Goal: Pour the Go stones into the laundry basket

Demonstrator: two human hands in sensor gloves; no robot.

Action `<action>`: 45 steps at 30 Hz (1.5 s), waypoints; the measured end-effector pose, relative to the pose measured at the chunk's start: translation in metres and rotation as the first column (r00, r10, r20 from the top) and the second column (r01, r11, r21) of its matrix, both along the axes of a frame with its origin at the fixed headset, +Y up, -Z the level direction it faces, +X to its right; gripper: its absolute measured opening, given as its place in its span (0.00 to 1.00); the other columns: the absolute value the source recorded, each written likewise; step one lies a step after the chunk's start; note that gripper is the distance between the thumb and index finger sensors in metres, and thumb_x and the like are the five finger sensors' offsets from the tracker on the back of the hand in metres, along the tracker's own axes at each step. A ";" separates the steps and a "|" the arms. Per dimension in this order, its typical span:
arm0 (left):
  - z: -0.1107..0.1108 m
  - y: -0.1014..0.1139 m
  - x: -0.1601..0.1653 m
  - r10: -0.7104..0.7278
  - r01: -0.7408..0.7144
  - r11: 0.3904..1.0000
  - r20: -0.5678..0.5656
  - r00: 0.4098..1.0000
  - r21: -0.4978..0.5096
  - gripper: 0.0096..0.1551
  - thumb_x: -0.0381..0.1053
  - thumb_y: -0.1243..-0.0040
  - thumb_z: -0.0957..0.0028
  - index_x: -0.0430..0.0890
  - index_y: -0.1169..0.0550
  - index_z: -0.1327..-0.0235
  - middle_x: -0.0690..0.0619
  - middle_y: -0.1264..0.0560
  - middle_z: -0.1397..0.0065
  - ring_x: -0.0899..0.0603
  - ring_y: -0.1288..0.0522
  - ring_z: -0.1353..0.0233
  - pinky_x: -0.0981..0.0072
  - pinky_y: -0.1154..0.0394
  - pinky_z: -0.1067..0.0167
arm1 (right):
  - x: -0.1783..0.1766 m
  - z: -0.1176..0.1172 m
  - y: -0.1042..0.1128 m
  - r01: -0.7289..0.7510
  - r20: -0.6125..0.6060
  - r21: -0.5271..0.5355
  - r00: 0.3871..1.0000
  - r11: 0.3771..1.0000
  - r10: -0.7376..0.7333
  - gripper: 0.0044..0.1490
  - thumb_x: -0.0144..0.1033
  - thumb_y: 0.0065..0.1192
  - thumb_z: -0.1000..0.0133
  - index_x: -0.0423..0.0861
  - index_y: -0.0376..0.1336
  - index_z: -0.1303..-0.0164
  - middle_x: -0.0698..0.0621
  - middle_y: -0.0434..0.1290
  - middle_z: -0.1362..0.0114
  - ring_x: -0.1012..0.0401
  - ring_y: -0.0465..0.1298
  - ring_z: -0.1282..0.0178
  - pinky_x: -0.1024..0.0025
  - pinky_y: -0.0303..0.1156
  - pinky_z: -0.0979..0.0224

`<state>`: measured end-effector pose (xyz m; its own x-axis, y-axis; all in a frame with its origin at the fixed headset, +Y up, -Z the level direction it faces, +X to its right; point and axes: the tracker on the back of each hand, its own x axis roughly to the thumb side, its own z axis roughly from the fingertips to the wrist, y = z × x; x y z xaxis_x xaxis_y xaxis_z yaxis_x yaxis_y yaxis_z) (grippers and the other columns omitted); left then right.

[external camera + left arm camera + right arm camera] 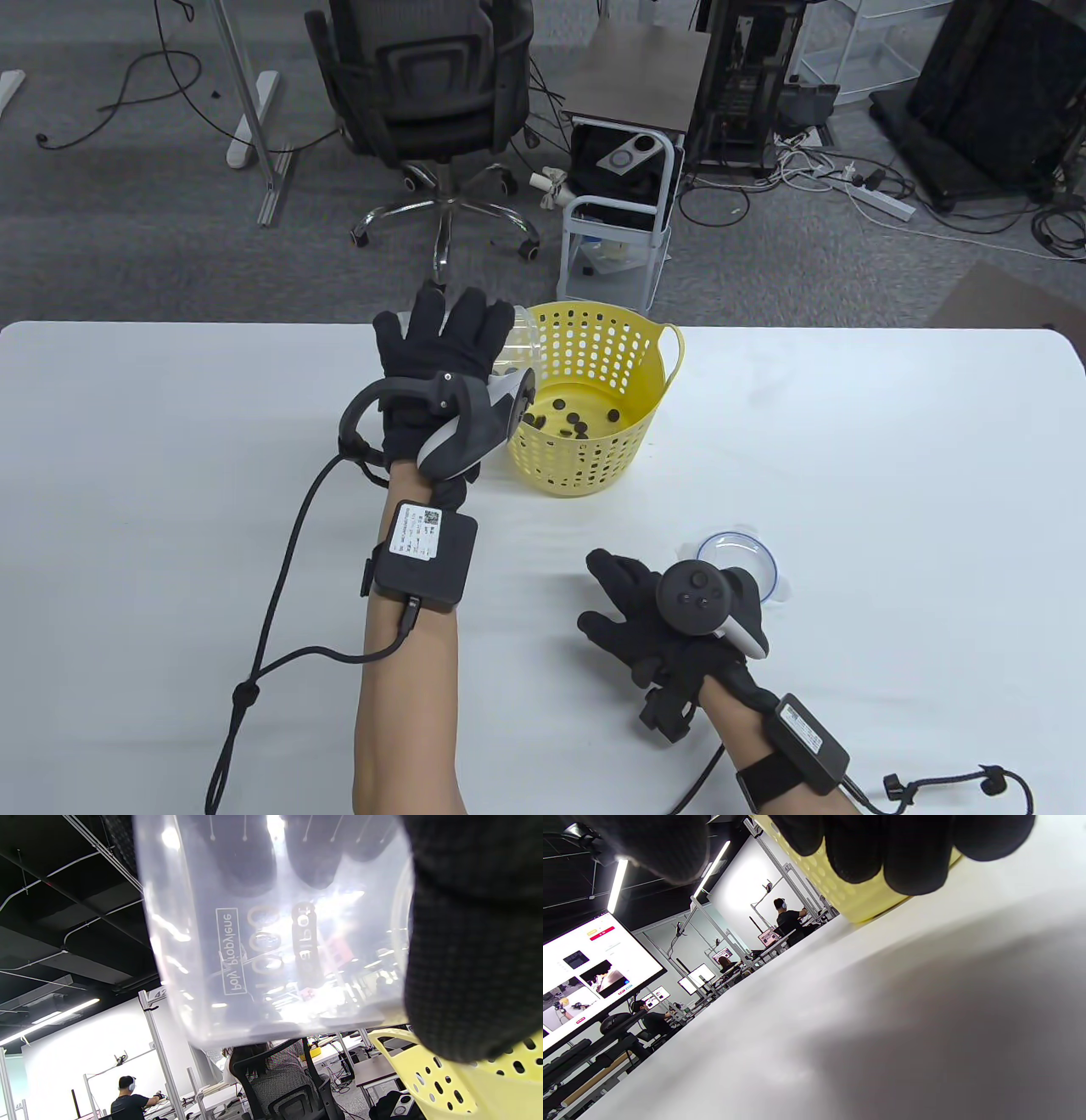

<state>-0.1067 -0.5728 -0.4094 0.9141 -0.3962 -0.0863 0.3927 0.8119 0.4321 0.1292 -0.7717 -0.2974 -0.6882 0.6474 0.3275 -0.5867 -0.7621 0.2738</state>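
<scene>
Only overhead, stones (579, 421) show inside basket (632, 442).

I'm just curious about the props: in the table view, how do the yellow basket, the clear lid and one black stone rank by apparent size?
1. Yellow basket, by far the largest.
2. Clear lid, partly hidden by the right hand.
3. One black stone inside the basket, smallest.

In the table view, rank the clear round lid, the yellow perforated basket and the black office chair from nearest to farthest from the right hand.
1. Clear round lid: on the table, just beside the right hand.
2. Yellow perforated basket: farther up the table, to the left.
3. Black office chair: on the floor beyond the table.
</scene>
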 end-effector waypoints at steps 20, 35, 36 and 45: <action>0.002 0.000 0.001 -0.028 0.028 1.000 0.007 1.000 0.001 0.79 0.66 0.02 0.87 0.76 0.45 0.28 0.75 0.42 0.15 0.47 0.36 0.15 0.35 0.34 0.25 | -0.001 0.000 0.000 -0.017 -0.005 -0.013 1.000 1.000 0.017 0.52 0.61 0.66 0.49 0.44 0.53 0.22 0.35 0.62 0.21 0.30 0.69 0.30 0.30 0.64 0.31; 0.003 0.000 -0.004 -0.020 0.020 1.000 0.034 0.999 -0.018 0.78 0.68 0.03 0.88 0.73 0.45 0.27 0.72 0.41 0.15 0.44 0.34 0.16 0.33 0.31 0.27 | 0.000 -0.001 0.000 -0.024 -0.001 -0.023 1.000 0.999 0.024 0.52 0.61 0.66 0.49 0.44 0.53 0.22 0.35 0.62 0.21 0.30 0.70 0.30 0.30 0.64 0.31; 0.004 0.001 -0.007 0.009 -0.008 1.000 0.042 0.999 -0.019 0.78 0.70 0.04 0.88 0.73 0.44 0.26 0.71 0.40 0.15 0.43 0.32 0.16 0.33 0.29 0.29 | 0.000 -0.001 -0.001 -0.026 -0.001 -0.025 1.000 0.999 0.026 0.52 0.61 0.66 0.49 0.44 0.53 0.22 0.35 0.62 0.21 0.30 0.70 0.30 0.30 0.64 0.31; 0.007 0.002 -0.029 0.376 -0.377 0.926 0.060 0.925 0.005 0.78 0.75 0.08 0.88 0.67 0.43 0.24 0.65 0.37 0.15 0.40 0.26 0.20 0.32 0.23 0.34 | 0.001 -0.001 0.000 -0.023 0.002 -0.028 1.000 0.999 0.023 0.52 0.61 0.66 0.49 0.44 0.54 0.22 0.35 0.62 0.21 0.30 0.70 0.30 0.30 0.64 0.31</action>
<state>-0.1360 -0.5708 -0.4022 0.9992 -0.0213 -0.0337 0.0344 0.8877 0.4592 0.1304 -0.7716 -0.2987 -0.7038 0.6402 0.3080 -0.5694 -0.7676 0.2943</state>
